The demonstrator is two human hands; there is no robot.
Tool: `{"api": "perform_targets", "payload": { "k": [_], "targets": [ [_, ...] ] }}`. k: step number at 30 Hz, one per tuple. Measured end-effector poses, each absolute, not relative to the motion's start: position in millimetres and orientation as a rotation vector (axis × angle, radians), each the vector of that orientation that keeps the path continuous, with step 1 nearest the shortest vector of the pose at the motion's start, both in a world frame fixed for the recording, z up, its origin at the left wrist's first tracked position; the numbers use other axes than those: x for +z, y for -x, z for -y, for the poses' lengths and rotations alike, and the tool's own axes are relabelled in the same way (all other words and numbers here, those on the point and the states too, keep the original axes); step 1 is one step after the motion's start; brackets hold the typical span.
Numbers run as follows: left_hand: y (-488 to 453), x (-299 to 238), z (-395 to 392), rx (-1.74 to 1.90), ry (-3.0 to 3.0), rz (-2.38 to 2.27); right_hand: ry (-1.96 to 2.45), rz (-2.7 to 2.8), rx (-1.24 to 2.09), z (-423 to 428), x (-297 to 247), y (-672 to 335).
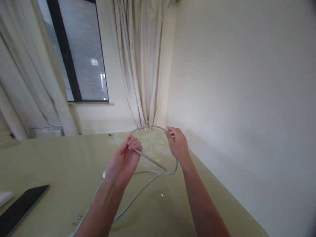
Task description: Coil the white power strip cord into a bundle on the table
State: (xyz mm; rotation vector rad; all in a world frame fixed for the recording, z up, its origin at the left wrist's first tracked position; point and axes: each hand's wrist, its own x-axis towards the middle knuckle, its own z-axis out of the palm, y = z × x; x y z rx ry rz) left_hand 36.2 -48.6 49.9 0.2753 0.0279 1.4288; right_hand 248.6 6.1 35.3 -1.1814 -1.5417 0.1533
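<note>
A light grey cable (150, 159) runs through both hands above the table. My left hand (125, 161) is closed around it, palm turned up. My right hand (177, 143) pinches the same cable between thumb and fingers, a little farther right. Between the hands the cable arches up in a loop. More of it curves below my right hand and crosses itself, with one length trailing down toward the front behind my left forearm. A small white piece (104, 174) shows beside my left wrist, partly hidden. Metal prongs (79, 217), perhaps of a plug, appear left of that forearm.
On the glossy greenish table (61, 158), a dark flat device (23, 209) lies at the left, beside a white object (5, 197). A wall (242, 98) borders the table's right edge. Curtains (140, 59) and a window (85, 49) stand behind.
</note>
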Motion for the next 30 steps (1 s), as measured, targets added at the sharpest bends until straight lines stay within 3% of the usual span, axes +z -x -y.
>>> {"api": "perform_targets", "payload": {
  "k": [4,8,16,21,23,27,30],
  "targets": [
    [-38.4,60.1,52.7,1.586,-0.209,-0.168,0.884,1.903,0.423,28.1,51.0,-227.6],
    [-33.8,63.8,50.7,1.712,-0.317,-0.282,0.940,2.285,0.681,43.3,56.6,-224.4],
    [15.6,42.6,49.9,1.565,-1.222,-0.888,0.792,1.489,0.505,50.1,70.2,-234.3],
    [33.8,48.1,39.2,2.132,-1.438,-0.839,0.666,1.515,0.291,69.1,126.7,-237.7],
    [23.6,52.5,30.5,1.977,-1.593,-0.766,0.609,1.611,0.192,66.9,160.2,-232.8],
    [-16.5,64.6,32.2,1.291,-1.643,-0.328,0.590,1.811,-0.085,41.5,220.6,-212.7],
    [-44.8,72.9,46.5,1.108,-1.515,-0.092,0.674,1.872,-0.242,13.7,245.2,-204.5]
  ]
}}
